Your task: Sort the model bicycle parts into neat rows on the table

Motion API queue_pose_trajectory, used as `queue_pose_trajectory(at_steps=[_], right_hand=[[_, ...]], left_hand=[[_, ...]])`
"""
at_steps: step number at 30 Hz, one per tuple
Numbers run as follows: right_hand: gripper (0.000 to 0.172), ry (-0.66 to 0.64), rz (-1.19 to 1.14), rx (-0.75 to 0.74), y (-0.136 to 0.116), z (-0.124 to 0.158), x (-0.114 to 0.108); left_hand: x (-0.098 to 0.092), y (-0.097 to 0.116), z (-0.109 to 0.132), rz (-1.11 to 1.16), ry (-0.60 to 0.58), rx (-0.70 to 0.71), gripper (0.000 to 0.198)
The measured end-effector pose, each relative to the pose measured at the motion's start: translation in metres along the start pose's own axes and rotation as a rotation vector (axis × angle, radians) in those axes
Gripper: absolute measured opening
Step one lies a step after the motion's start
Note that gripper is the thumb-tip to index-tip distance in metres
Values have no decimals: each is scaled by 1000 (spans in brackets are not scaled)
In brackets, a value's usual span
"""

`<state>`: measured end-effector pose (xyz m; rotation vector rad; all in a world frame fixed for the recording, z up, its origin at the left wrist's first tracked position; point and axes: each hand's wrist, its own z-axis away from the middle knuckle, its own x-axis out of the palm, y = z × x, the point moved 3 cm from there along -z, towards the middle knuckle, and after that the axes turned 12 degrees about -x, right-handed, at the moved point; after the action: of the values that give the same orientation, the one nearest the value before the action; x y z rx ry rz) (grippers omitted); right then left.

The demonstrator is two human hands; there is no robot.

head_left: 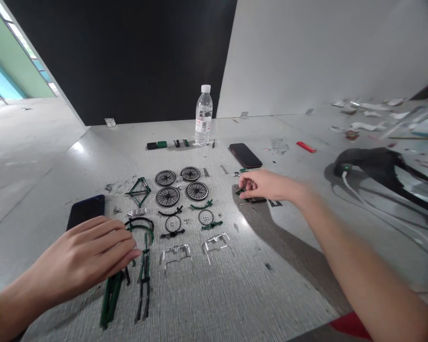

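Observation:
My left hand (89, 249) hovers over the left end of the parts, fingers extended side by side, with nothing seen in its grasp. Below it lie long dark green frame pieces (111, 297) and a green-and-black bicycle fork (144, 278); curved mudguards (141, 223) are by its fingertips. My right hand (255, 185) is low over the table at the right, thumb and fingers curled about a small green part (239, 192), mostly hidden. Thin dark pieces (253, 201) lie under that hand. Spoked miniature wheels (168, 196) and a green diamond-shaped frame (139, 192) sit between my hands.
A water bottle (203, 118) stands before the upright panel. One phone (245, 155) lies behind my right hand, another phone (86, 211) beside my left. Clear plastic racks (177, 255) lie in front. A red object (306, 147) and a black device (374, 166) with a white cable are rightward.

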<state>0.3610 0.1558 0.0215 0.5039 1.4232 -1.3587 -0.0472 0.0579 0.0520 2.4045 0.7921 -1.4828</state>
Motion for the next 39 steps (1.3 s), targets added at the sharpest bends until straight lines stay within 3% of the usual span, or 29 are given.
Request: queue_pose_trajectory(at_steps=[13,18,23,27,35,39], right_hand=[[31,-23,116,153,25,15,-17],[30,28,169,170,35,17,-25],[33,186,110,14,9,7,-20],[25,161,67,-114,-8,-8,-3],[25,141,93,-152,5,-17,8],[29,131,92,-132,1,-17,8]], left_hand=[[0,0,3,-19,-14,-3,8],[1,0,2,-25,-2,-4,7],[1,-1,3,-15,0,-12,7],[1,0,3,4,0,-17,5],[-5,6,-8,-9,20,-20,12],[-16,35,-20,-6,23,2,15]])
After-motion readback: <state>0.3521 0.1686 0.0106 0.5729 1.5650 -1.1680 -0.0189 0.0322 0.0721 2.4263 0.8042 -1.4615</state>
